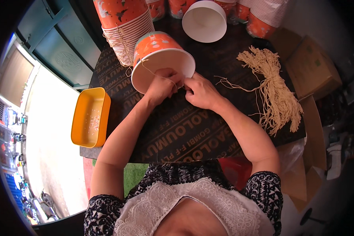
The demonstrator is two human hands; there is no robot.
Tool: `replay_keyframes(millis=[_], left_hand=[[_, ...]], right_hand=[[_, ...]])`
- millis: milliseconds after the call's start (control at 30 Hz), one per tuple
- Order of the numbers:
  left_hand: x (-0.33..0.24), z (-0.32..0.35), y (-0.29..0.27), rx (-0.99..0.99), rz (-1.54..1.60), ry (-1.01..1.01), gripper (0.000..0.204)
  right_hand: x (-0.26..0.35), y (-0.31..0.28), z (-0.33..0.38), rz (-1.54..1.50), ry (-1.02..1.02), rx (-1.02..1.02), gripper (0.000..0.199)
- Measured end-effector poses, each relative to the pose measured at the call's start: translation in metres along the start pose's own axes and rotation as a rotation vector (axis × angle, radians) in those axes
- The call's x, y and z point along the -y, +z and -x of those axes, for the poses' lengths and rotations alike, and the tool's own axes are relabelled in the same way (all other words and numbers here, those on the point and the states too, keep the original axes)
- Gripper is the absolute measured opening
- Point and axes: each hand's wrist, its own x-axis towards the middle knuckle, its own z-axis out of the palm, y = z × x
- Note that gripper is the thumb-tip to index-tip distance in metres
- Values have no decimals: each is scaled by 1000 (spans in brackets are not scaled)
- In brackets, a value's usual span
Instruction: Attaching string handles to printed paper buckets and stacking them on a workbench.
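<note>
An orange patterned paper bucket lies tilted on the table, its white mouth facing me. A thin beige string is fastened at the left of its rim and runs across the mouth to my hands. My left hand reaches into the mouth, closed on the string near the lower right rim; its fingertips are partly hidden. My right hand is closed at the right of the rim, thumb and fingers pinching the bucket's edge. The two hands almost touch.
A tall stack of strung orange buckets stands at the far left. A white bucket and wrapped stacks are at the back. A string bundle lies right, a yellow tray with small bits left. Cardboard boxes stand beyond the right edge.
</note>
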Motion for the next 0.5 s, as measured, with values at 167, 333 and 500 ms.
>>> replay_keyframes(millis=[167, 333, 500], left_hand=[[3, 1, -1, -49, 17, -18, 17], [5, -1, 1, -85, 31, 35, 18], [8, -1, 10, -170, -7, 44, 19]], right_hand=[[18, -17, -2, 212, -50, -56, 17], [26, -5, 1, 202, -55, -148, 19], [21, 19, 0, 60, 79, -178, 17]])
